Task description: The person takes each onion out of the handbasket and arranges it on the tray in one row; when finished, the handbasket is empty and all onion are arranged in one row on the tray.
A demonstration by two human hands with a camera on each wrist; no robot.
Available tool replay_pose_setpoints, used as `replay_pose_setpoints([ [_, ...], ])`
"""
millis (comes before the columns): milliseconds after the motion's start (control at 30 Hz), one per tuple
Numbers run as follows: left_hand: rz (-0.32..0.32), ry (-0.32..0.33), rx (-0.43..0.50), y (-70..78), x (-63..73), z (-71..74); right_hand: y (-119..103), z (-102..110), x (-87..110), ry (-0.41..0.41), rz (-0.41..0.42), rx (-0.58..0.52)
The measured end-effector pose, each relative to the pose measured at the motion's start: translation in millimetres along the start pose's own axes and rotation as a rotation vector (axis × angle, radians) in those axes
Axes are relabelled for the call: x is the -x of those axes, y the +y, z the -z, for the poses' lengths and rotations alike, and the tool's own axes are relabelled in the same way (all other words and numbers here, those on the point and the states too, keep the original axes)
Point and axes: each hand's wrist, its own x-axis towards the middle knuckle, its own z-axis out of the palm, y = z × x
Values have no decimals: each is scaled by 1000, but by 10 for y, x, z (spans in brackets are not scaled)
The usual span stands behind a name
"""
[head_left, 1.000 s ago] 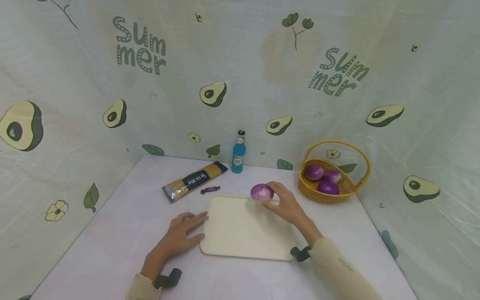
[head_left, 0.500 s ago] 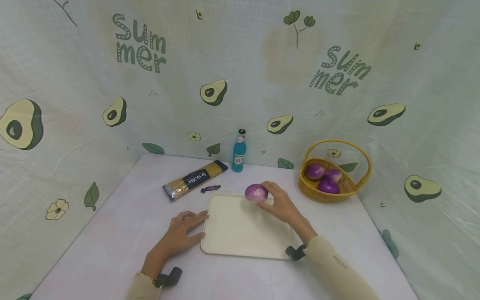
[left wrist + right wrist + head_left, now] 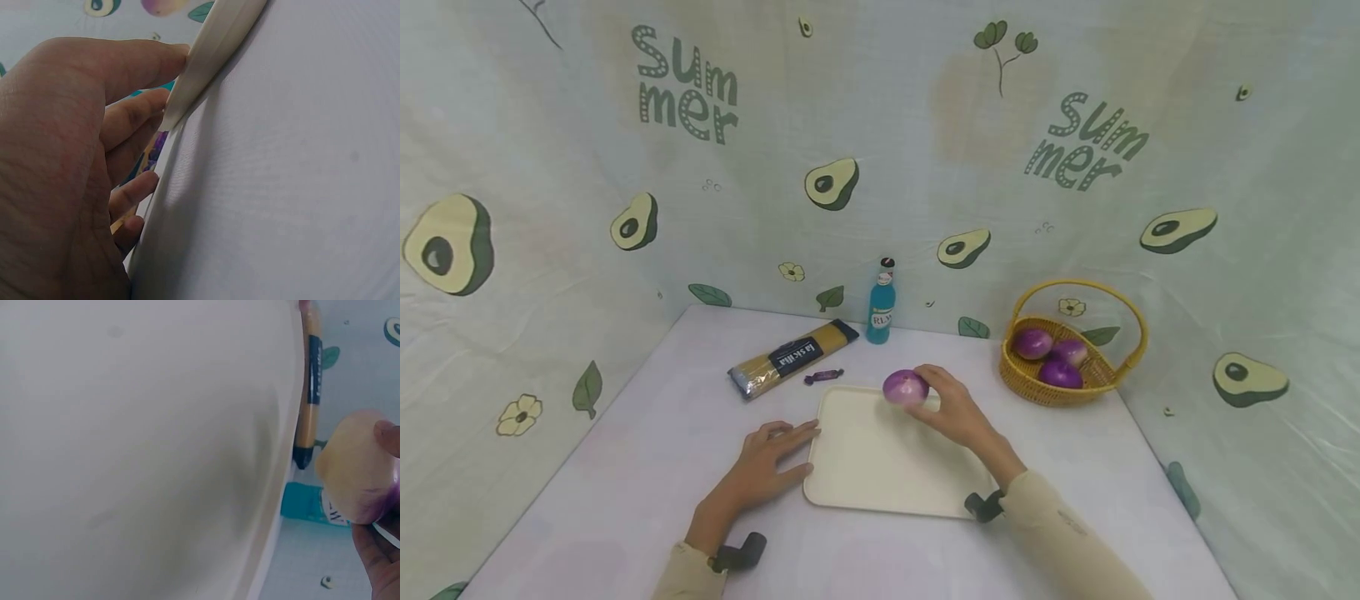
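A purple onion (image 3: 906, 388) is held above the far part of a cream rectangular tray (image 3: 887, 467). My right hand (image 3: 953, 408) pinches it from the right, thumb and fingers on its sides; the right wrist view shows the pale underside of the onion (image 3: 356, 465). At the tray's left edge rests my left hand (image 3: 767, 467), fingers extended. Up close, in the left wrist view, the thumb of the left hand (image 3: 81, 125) touches the outside of the tray's rim (image 3: 206, 56). Several more purple onions (image 3: 1060, 374) lie in a yellow wicker basket (image 3: 1037, 389).
The basket, with a tall arched handle, stands at the back right. Behind the tray are a pack of spaghetti (image 3: 793, 358), a small purple wrapped candy (image 3: 823, 377) and an upright blue bottle (image 3: 881, 307). A patterned cloth (image 3: 880, 125) hangs behind the white table (image 3: 647, 467).
My right hand has carried the onion a little to the left over the tray. The left hand stays at the tray's edge.
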Motion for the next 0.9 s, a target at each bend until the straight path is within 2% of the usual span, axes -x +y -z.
replay_pose_setpoints([
  [233, 0, -10, 1, -2, -1, -9, -68, -48, -32, -28, -13, -11],
  [500, 19, -12, -12, 8, -14, -12, -75, -111, -85, -21, 10, -20],
  [633, 8, 0, -6, -3, -20, -15, -83, -141, -111, -23, 26, -25],
  [900, -4, -9, -7, -45, -17, -23, -117, -201, -145, -55, -2, -36],
])
